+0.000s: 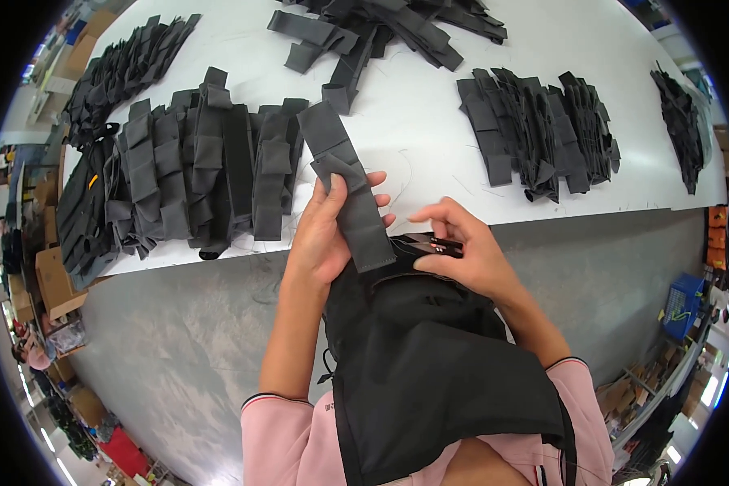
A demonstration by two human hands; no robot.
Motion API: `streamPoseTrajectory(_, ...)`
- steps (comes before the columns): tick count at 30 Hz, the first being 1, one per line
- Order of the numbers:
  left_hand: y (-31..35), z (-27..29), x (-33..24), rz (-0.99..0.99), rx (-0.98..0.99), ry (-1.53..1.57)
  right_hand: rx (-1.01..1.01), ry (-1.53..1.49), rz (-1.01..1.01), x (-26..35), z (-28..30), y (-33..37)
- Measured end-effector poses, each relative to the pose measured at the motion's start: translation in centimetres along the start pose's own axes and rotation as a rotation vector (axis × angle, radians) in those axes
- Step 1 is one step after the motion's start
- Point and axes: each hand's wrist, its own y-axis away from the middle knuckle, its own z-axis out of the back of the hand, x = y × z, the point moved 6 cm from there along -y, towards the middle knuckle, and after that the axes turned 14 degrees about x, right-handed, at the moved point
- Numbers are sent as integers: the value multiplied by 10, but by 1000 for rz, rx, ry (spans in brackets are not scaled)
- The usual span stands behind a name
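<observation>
My left hand (324, 223) grips a dark grey fabric strap (352, 194), with the thumb pressing on a folded loop partway along it. The strap slants from over the table down to its stitched lower end near my apron (437, 348). In my right hand (466, 247) is a small pair of thread snips (437, 245) with black handles. The blades point left toward the strap's lower end and look apart from it. Thin loose threads show near the blade tips.
On the white table (413, 154) stand rows of similar straps (194, 162) at left and another bundle (539, 130) at right. A loose heap (389, 28) lies at the far side, dark pieces (680, 130) at the far right. Cardboard boxes (61, 279) and a blue crate (683, 304) stand beyond.
</observation>
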Motion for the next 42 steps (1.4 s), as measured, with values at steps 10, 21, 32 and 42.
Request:
streamPoseTrajectory(10, -2, 12, 5, -2, -125, -18, 168, 669, 426, 18, -48, 9)
streamPoseTrajectory(21, -1, -11, 2, -122, -180, -255, -198, 670, 214, 22, -6, 33)
streamPoseTrajectory(32, 1, -18, 4, -82, -163, -244, -223, 975, 296, 29, -18, 24)
streamPoseTrajectory(42, 2, -17, 6, -74, -162, -256, -242, 1102, 412, 35, -23, 34)
